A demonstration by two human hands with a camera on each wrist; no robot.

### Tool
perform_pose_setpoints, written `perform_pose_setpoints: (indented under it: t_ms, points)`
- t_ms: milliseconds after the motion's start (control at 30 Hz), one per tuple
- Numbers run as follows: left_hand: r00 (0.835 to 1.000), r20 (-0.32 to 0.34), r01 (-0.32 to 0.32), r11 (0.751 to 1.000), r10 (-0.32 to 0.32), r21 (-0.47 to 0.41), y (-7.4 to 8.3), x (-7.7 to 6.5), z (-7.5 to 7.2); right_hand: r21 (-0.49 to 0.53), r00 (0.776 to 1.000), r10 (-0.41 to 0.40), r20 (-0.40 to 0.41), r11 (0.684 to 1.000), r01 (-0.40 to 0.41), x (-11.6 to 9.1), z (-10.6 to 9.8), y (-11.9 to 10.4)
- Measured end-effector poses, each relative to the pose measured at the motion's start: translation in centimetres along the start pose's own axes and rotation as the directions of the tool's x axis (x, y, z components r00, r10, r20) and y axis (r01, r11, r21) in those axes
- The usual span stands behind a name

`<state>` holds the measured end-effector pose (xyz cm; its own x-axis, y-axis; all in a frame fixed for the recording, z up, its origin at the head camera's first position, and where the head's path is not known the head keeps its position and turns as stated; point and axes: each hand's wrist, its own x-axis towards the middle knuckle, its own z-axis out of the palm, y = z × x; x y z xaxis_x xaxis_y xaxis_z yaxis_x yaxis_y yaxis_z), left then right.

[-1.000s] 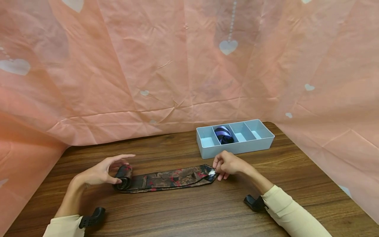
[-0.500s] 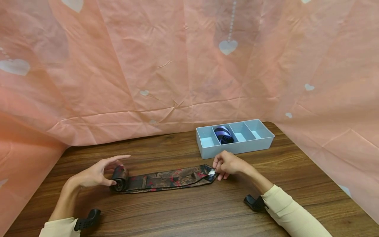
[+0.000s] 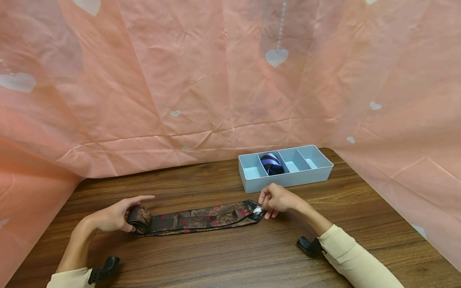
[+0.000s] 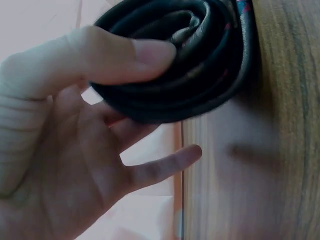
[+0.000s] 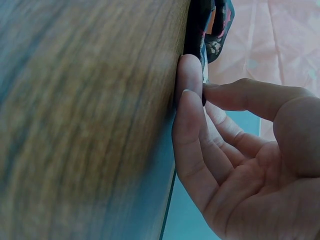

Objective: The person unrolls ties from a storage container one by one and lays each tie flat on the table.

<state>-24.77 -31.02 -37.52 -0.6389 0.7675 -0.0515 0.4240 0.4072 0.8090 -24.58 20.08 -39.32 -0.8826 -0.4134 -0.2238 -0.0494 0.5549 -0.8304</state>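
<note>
Holds the coiled end of a dark flowered tie point(image 3: 209, 217) in the left hand point(image 3: 112, 216), clamped between the thumb on the spiral face and fingers behind, with one finger stretched out clear of the roll. Pinches the pointed end of the same tie between thumb and fingers of the right hand point(image 3: 276, 199), just beside a white patch point(image 3: 257, 210). From coil to tip, lies flat along the table point(image 3: 201, 260), showing a narrow cross-loop point(image 3: 175, 221) near the coil. Beyond the right hand: a pale blue box point(image 3: 295, 180) of four compartments, holding a striped roll of cloth point(image 3: 272, 164) in the second from the left. At the forearms: cream sleeves point(image 3: 356, 256) and black wrist fittings point(image 3: 104, 272). Behind and to both sides: pink cloth point(image 3: 180, 80) with pale hearts.
</note>
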Motion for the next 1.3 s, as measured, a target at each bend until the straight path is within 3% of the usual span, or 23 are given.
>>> perform_pose_setpoints:
  t_ms: [300, 467, 633, 867, 1000, 1100, 1233, 1300]
  points:
    - [0.994, -0.021, 0.105, 0.993, -0.104, 0.046, 0.0, -0.1, 0.2, 0.004, 1.0, -0.011, 0.007, 1.0, 0.011, 0.0, 0.2, -0.1]
    - [0.993, -0.064, 0.111, 0.987, -0.104, 0.116, 0.4, 0.0, 0.2, 0.0, 1.0, -0.004, 0.006, 1.0, 0.004, 0.0, 0.1, 0.0]
    - [0.993, -0.086, 0.091, 0.989, -0.081, 0.118, 0.7, 0.2, 0.3, 0.004, 1.0, 0.009, -0.004, 1.0, -0.009, 0.1, 0.1, 0.1]
    - [0.991, -0.113, 0.093, 0.973, -0.071, 0.212, 0.4, 0.4, 0.4, 0.001, 1.0, 0.015, -0.007, 1.0, -0.015, 0.2, 0.0, 0.2]
    - [0.992, -0.126, 0.055, 0.975, -0.028, 0.215, 0.0, 0.3, 0.3, -0.008, 1.0, 0.018, -0.011, 1.0, -0.018, 0.2, 0.1, 0.1]
    - [0.989, -0.139, -0.014, 0.98, 0.042, 0.198, -0.1, 0.1, 0.1, -0.013, 1.0, 0.017, -0.013, 1.0, -0.017, 0.2, 0.1, 0.0]
    - [0.977, -0.164, -0.104, 0.976, 0.136, 0.19, -0.2, -0.4, -0.1, -0.013, 1.0, 0.015, -0.015, 1.0, -0.015, 0.2, 0.0, 0.1]
    - [0.969, -0.187, -0.118, 0.97, 0.158, 0.211, -0.2, -0.6, -0.2, -0.014, 1.0, 0.014, -0.014, 1.0, -0.014, 0.2, -0.1, 0.2]
